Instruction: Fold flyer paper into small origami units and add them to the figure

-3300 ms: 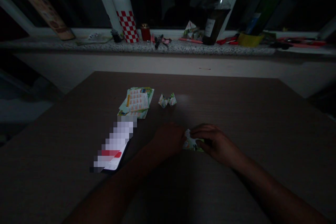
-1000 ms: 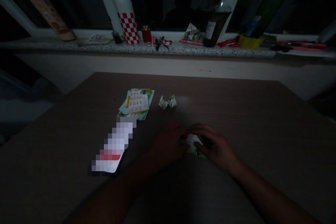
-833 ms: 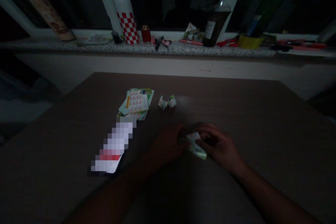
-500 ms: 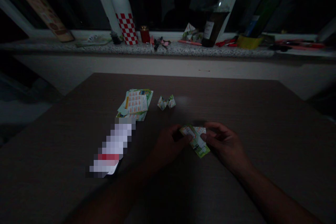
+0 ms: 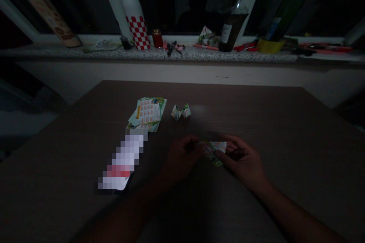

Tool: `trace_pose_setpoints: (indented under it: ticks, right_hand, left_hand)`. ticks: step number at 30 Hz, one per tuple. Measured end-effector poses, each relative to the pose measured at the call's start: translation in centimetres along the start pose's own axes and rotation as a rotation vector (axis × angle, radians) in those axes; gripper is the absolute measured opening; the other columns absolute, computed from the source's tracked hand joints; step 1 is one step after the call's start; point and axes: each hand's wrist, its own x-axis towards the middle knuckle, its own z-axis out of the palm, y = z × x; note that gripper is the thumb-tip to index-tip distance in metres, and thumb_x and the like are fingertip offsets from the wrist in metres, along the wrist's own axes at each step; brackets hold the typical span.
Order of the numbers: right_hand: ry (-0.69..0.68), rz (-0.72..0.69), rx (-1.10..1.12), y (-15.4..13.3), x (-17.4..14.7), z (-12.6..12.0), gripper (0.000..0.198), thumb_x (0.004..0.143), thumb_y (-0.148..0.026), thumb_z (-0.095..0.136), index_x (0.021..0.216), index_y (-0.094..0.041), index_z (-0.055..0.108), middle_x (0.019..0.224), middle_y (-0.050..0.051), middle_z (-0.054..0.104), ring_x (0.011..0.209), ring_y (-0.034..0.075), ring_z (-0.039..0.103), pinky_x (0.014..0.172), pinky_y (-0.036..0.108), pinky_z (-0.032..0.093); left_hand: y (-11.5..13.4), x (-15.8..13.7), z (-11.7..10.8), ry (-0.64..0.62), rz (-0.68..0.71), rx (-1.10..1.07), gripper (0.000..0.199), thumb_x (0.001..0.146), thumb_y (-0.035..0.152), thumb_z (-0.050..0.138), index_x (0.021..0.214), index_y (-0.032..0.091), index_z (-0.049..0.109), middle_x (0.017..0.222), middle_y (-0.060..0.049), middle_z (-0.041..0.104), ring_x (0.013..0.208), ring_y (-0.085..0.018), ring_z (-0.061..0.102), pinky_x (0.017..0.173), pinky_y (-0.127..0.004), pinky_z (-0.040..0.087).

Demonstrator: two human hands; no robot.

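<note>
1. The right hand (image 5: 245, 159) pinched a folded printed paper (image 5: 211, 155), its thumb lying across the near face and its other fingers curled behind the right-hand side.
2. The left hand (image 5: 182, 155) held the same paper at its left end in a narrow pinch; the fingertips there were too dark to make out fully.
3. The paper sat between the two hands, with a white, orange-printed corner pointing up and right, and a green edge slanting down below the right thumb. Whether it touched the table (image 5: 265, 117) could not be told.
4. Beyond the hands, a small two-lobed folded piece (image 5: 186, 111) stood on the table.
5. Left of that piece lay a loose stack of printed cards (image 5: 148, 114), fanned unevenly.
6. Nearer the person, a phone (image 5: 122, 163) lay slantwise beside the left forearm, its lit screen blurred into blocks.
7. Past the table, a speckled sill (image 5: 194, 57) held a white bottle with red checks (image 5: 135, 15), a red jar (image 5: 157, 39) and a dark cup (image 5: 232, 32).
</note>
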Motion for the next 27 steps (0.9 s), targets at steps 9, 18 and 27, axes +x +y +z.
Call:
trace_pose_setpoints:
  ticks: [9, 18, 27]
  right_hand:
    - [0.018, -0.13, -0.162, -0.6, -0.2, -0.6, 0.033, 0.075, -0.024, 0.069, 0.107, -0.023, 0.06, 0.081, 0.004, 0.072, 0.072, 0.02, 0.069, 0.061, 0.03, 0.057]
    - [0.064, -0.165, -0.162, -0.6, -0.2, -0.6, 0.034, 0.073, -0.021, 0.069, 0.105, -0.023, 0.059, 0.077, 0.001, 0.071, 0.065, 0.016, 0.068, 0.058, 0.027, 0.055]
    - [0.065, -0.184, -0.181, -1.0, -0.1, -0.7, 0.034, 0.073, -0.019, 0.069, 0.105, -0.023, 0.059, 0.075, 0.001, 0.07, 0.066, 0.015, 0.068, 0.06, 0.026, 0.056]
  left_hand:
    - [1.5, -0.3, -0.8, 0.083, 0.181, 0.331, 0.013, 0.082, 0.025, 0.058, 0.089, 0.02, 0.067, 0.087, -0.002, 0.069, 0.083, -0.017, 0.063, 0.075, -0.028, 0.049]
    - [1.4, -0.1, -0.9, -0.031, 0.298, 0.537, 0.018, 0.083, 0.028, 0.06, 0.096, 0.02, 0.067, 0.091, -0.003, 0.068, 0.084, -0.016, 0.061, 0.078, -0.029, 0.046]
    - [1.3, -0.1, -0.8, -0.133, 0.272, 0.553, 0.017, 0.084, 0.032, 0.059, 0.084, 0.017, 0.069, 0.081, -0.002, 0.066, 0.074, -0.014, 0.059, 0.07, -0.025, 0.043]
